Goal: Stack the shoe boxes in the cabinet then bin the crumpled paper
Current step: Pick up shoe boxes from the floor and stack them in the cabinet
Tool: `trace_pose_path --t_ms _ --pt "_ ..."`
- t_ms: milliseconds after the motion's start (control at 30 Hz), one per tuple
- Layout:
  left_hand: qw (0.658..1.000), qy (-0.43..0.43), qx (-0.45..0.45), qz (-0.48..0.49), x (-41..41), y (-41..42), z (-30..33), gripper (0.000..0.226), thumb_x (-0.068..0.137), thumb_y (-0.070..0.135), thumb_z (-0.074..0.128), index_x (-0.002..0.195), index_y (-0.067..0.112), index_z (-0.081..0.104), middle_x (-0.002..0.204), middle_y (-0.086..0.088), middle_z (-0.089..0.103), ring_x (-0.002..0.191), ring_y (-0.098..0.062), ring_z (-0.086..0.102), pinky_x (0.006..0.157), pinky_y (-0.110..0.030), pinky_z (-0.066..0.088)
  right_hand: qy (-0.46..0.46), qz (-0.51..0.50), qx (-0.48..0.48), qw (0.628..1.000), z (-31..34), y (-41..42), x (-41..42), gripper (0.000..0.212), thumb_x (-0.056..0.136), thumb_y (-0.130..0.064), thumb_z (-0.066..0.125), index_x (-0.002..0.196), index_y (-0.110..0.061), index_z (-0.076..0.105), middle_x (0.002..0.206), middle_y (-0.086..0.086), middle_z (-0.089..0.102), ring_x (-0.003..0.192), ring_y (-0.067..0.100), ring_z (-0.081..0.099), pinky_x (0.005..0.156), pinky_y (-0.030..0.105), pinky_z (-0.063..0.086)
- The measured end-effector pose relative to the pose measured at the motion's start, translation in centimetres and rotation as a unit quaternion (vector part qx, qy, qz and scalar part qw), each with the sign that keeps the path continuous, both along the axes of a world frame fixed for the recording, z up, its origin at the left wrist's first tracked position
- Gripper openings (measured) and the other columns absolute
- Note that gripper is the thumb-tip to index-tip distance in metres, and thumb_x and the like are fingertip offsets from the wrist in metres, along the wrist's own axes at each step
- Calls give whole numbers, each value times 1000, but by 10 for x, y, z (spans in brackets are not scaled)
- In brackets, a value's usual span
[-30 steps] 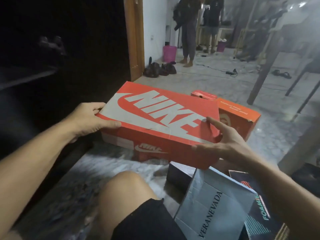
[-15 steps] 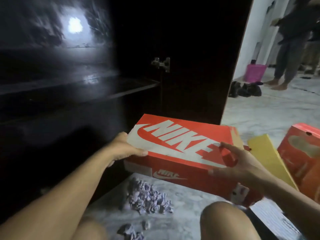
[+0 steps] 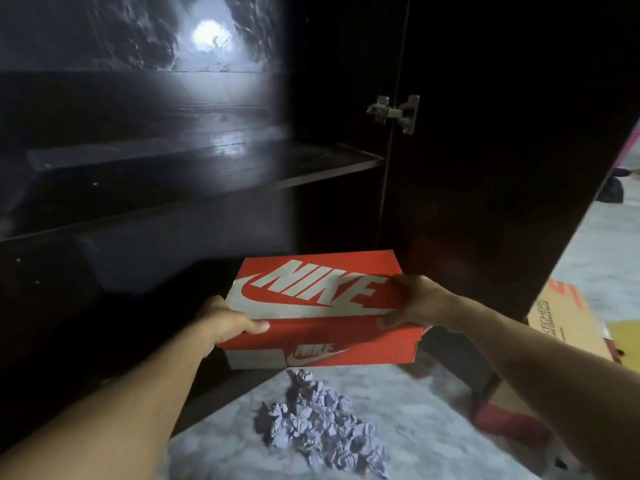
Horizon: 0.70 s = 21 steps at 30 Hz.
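Observation:
I hold a red Nike shoe box (image 3: 322, 306) level in front of the dark open cabinet (image 3: 173, 174), at the height of its lower compartment. My left hand (image 3: 232, 322) grips the box's near left corner, thumb on the lid. My right hand (image 3: 415, 303) grips its right end. A pile of crumpled pale paper (image 3: 322, 424) lies on the floor right below the box. The cabinet's lower compartment is too dark to see into.
The cabinet door (image 3: 502, 150) stands open to the right, its hinge (image 3: 394, 112) visible. A brown cardboard shoe box (image 3: 568, 323) and something yellow (image 3: 623, 337) lie on the marble floor at right. A red item (image 3: 502, 417) lies below the door.
My view has swung left from the room to the cabinet. Both hands have carried the Nike box leftward and forward to the cabinet's lower opening; the paper pile has come into view.

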State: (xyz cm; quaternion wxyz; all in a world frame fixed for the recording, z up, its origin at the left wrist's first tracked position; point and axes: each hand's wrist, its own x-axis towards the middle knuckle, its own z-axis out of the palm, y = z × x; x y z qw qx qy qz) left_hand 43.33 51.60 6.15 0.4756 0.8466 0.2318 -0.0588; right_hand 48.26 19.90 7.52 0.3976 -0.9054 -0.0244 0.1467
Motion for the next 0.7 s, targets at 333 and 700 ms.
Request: trace_pose_path --t_ms 333,700 --pt "996 -14 3 92 61 24 -77 47 66 16 88 97 17 53 96 -3 58 101 -25 58 89 -36 47 -16 -8 -14 1000 -82 52 107 130 38 -24 95 150 -30 29 136 1 51 122 29 53 87 45 57" --pt "981 -76 136 114 100 15 -151 60 79 20 78 133 13 53 123 -13 59 117 -33 57 98 -45 50 -164 -36 -183 969 -146 83 157 31 79 -35 61 108 -29 73 112 2 70 113 25 60 89 33 52"
